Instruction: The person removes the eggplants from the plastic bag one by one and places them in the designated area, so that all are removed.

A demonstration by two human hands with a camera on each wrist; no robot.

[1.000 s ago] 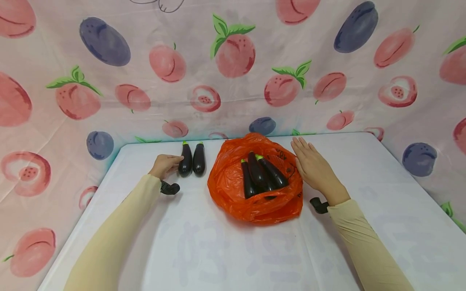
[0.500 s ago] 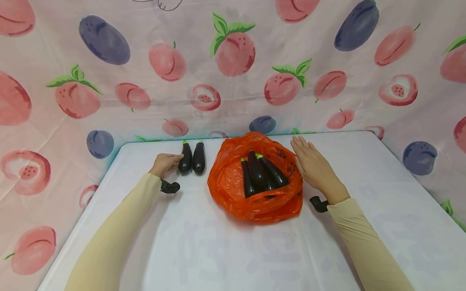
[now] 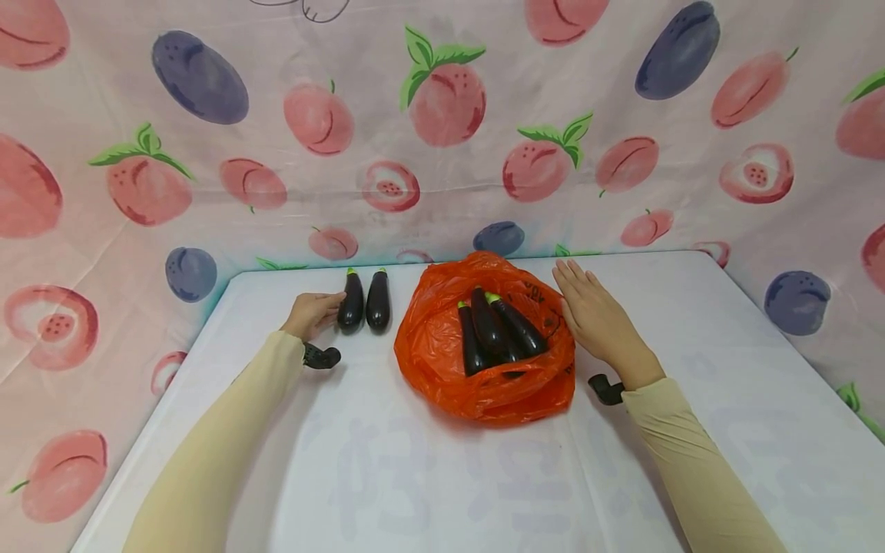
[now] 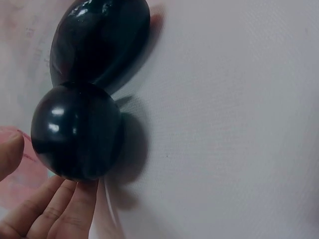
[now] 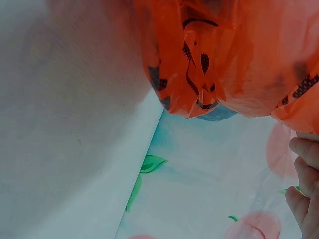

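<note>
Two dark eggplants lie side by side at the table's back left. My left hand [image 3: 314,313] is at the left one [image 3: 350,307]; the other eggplant [image 3: 377,303] lies just right of it. In the left wrist view, straight fingers [image 4: 70,214] touch the near eggplant [image 4: 77,132], while the thumb stands apart from it. A red plastic bag [image 3: 429,338] sits at centre with its mouth spread, several eggplants [image 3: 522,326] inside. Against the bag's right side my right hand [image 3: 598,319] lies flat, fingers straight. Its fingertips [image 5: 306,184] show beside the bag in the right wrist view.
A white cloth with faint marks covers the table [image 3: 442,491]. Behind it hangs a fruit-print curtain [image 3: 276,223], meeting the table's back edge. Black wrist cameras [image 3: 606,390] stick out below both hands.
My left hand and the left eggplant have shifted very slightly left, widening the gap to the second eggplant. The right hand and the bag stay where they were.
</note>
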